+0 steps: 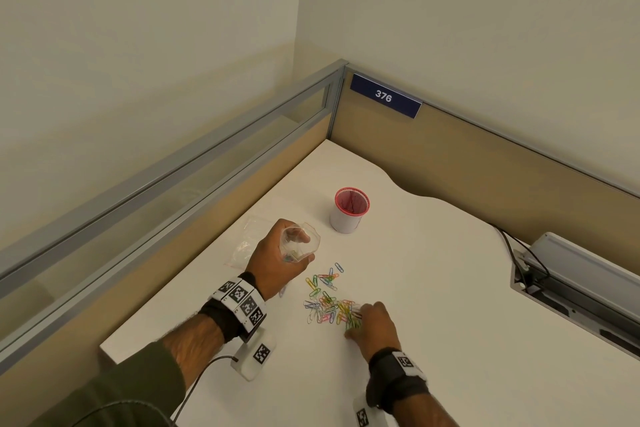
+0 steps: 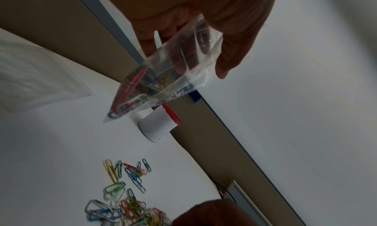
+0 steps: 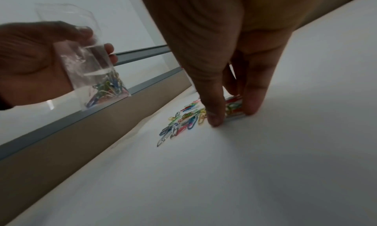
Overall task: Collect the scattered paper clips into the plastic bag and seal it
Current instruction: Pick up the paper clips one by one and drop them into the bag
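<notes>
My left hand (image 1: pixel 277 258) holds a small clear plastic bag (image 1: pixel 300 243) above the white desk, mouth up and open, thumb and fingers curled round it. Several coloured paper clips lie at the bottom of the bag (image 2: pixel 138 87) (image 3: pixel 106 87). A loose pile of coloured paper clips (image 1: pixel 329 305) (image 2: pixel 122 202) (image 3: pixel 183 121) lies on the desk in front of me. My right hand (image 1: pixel 372 324) reaches down at the pile's right end, thumb and fingers (image 3: pixel 214 115) pinching a small bunch of clips (image 3: pixel 234 107) against the desk.
A white cup with a red mesh rim (image 1: pixel 349 210) stands behind the pile. Spare clear bags (image 1: pixel 247 239) lie left of my left hand by the partition (image 1: pixel 173 191). A grey cable tray with black cords (image 1: pixel 568 274) sits at the right.
</notes>
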